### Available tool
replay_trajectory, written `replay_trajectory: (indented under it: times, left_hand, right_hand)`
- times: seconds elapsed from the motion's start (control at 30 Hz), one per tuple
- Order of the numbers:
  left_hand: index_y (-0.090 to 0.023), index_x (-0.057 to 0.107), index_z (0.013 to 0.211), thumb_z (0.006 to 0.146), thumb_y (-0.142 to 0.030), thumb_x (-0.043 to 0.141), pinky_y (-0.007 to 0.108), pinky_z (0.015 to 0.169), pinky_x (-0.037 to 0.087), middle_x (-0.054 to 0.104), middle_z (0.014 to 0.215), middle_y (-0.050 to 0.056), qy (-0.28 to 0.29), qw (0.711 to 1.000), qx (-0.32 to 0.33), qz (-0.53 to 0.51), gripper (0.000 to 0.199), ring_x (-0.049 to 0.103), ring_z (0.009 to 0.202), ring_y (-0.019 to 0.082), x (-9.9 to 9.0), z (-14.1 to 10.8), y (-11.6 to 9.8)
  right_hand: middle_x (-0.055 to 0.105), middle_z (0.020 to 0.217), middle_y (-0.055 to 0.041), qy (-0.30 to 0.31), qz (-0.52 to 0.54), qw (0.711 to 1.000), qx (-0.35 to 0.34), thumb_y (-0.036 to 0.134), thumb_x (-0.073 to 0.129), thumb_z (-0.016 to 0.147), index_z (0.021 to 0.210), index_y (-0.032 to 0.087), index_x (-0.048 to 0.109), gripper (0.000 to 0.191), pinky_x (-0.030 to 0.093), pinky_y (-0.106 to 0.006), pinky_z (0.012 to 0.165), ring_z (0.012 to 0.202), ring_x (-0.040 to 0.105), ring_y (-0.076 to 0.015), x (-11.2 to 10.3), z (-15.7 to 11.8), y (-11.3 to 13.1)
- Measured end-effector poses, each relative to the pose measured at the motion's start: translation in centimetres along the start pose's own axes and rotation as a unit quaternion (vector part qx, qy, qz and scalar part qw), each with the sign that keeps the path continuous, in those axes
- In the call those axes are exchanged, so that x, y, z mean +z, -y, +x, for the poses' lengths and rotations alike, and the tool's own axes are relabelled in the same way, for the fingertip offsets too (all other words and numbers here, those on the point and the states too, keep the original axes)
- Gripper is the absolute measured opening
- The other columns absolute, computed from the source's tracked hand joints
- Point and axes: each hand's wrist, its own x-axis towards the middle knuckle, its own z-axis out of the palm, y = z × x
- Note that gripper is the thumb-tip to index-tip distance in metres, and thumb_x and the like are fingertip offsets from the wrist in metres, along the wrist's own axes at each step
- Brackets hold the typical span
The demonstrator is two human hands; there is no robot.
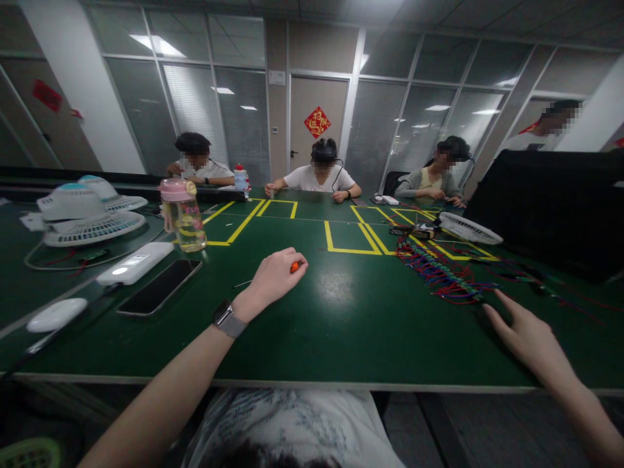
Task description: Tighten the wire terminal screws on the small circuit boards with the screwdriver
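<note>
My left hand is closed around a small screwdriver; its orange handle peeks out by the thumb and its thin metal shaft sticks out on the other side. Over on the right, my right hand is open, thumb and forefinger apart. Its fingertips are at the near end of a long row of small green circuit boards with many red and blue wires. Whether the fingertips touch the wires I cannot tell.
A phone, a white power bank, a white mouse-shaped object, a pink-lidded bottle and white fans stand left. Yellow tape marks the green table. A black box-like object stands right. Several people are beyond.
</note>
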Motion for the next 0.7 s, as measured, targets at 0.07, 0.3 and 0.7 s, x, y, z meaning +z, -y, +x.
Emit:
replay_trajectory:
  times: [0.07,0.3,0.7]
  left_hand:
    - [-0.019,0.068,0.089,0.09,-0.031,0.047,0.029,0.072,0.048,0.064,0.091,0.003,0.003,1.0,0.0,-0.001,0.024,0.061,0.079,0.016,0.0,0.0,0.0]
    - [-0.019,0.067,0.089,0.091,-0.03,0.047,0.028,0.071,0.048,0.063,0.09,0.002,0.009,1.0,0.025,-0.001,0.023,0.06,0.077,0.015,0.3,-0.1,-0.3]
    - [-0.018,0.066,0.091,0.091,-0.027,0.048,0.027,0.072,0.047,0.064,0.09,0.002,-0.007,0.999,0.046,0.006,0.021,0.061,0.077,0.014,-0.1,-0.3,-0.5]
  right_hand:
    - [0.062,0.123,-0.0202,-0.04,-0.006,0.999,-0.008,0.057,0.03,0.084,0.131,0.007,0.053,0.073,0.052,-0.048,0.09,0.11,0.061,-0.0384,-0.8,0.1,0.8]
    - [0.068,0.11,-0.0217,-0.183,0.01,0.978,-0.101,0.045,0.035,0.088,0.12,0.006,0.061,0.057,0.052,-0.044,0.085,0.099,0.065,-0.0349,-2.3,2.9,5.2]
    - [0.064,0.122,-0.0158,-0.032,0.013,0.993,-0.109,0.017,0.035,0.088,0.127,0.009,0.056,0.045,0.045,-0.034,0.096,0.113,0.059,-0.0261,2.1,13.2,15.7]
